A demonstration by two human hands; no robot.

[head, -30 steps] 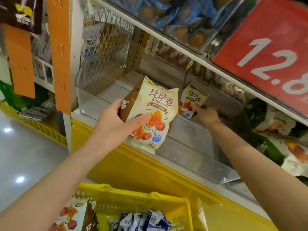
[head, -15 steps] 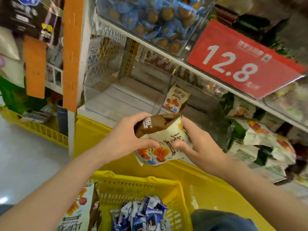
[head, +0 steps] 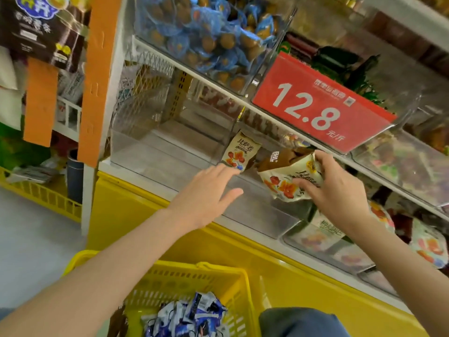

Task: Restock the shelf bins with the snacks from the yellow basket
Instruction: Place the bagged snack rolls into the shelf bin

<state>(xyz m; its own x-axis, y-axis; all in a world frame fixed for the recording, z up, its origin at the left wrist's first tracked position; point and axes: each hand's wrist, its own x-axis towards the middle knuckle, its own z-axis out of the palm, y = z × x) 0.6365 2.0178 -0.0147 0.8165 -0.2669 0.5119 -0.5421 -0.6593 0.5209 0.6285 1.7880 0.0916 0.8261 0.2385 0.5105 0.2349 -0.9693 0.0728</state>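
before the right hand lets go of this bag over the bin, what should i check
1. Right hand grips the held bag: ok.
2. Left hand free, holds nothing: ok.
3. Room in the bin: ok, only the standing bag shows inside.
4. Held bag's print matches the standing bag: ok.
5. Held bag's seal intact: cannot tell.
6. More stock in the basket: ok, blue packets.

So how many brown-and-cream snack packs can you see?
2. One pack stands in the bin; the right hand holds the other pack beside it. More may hide in the basket.
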